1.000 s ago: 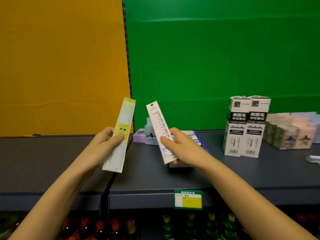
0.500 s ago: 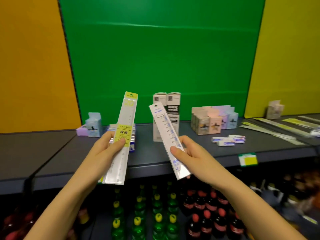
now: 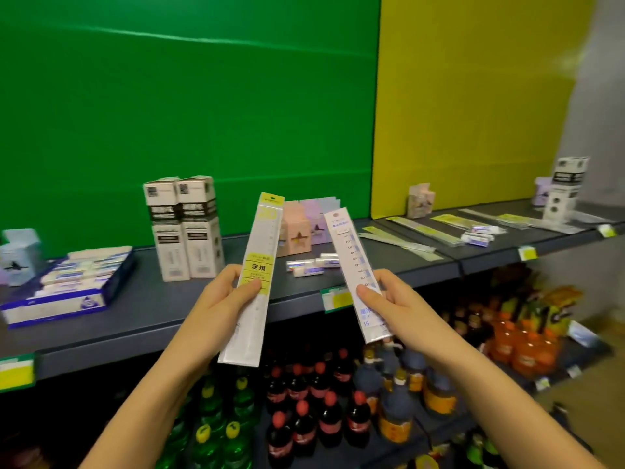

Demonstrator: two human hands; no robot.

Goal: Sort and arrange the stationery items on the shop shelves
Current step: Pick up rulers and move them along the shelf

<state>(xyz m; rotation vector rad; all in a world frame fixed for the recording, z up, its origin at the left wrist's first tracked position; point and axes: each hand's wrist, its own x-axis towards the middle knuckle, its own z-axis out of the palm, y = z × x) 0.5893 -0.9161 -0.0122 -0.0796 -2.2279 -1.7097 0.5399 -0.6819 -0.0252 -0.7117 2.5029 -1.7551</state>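
Two packaged rulers are held up, one in each hand, both in front of and to the right of the pair of tall white-and-black cardboard cartons (image 3: 184, 228) standing upright on the dark grey shop shelf (image 3: 152, 309). The left hand (image 3: 225, 301) grips the long clear-sleeved ruler with a yellow label (image 3: 258, 262) around its middle. Its thumb lies across the label and its fingers curl behind, and the ruler's top leans slightly right. The right hand (image 3: 394, 299) pinches the shorter white ruler with blue numerals (image 3: 351, 255) at its lower half, thumb on the face, top tilted left. The two rulers are apart, not touching.

Left of the cartons lies a blue-edged tray of white erasers (image 3: 67, 286). Right of the cartons, behind the held rulers, sit small pink and lilac boxes (image 3: 299, 231) and a few loose wrapped erasers (image 3: 309, 265). Farther right, more sleeved rulers (image 3: 419, 228) lie flat on the shelf. Below the cartons, drink bottles (image 3: 304, 418) fill the lower shelf.
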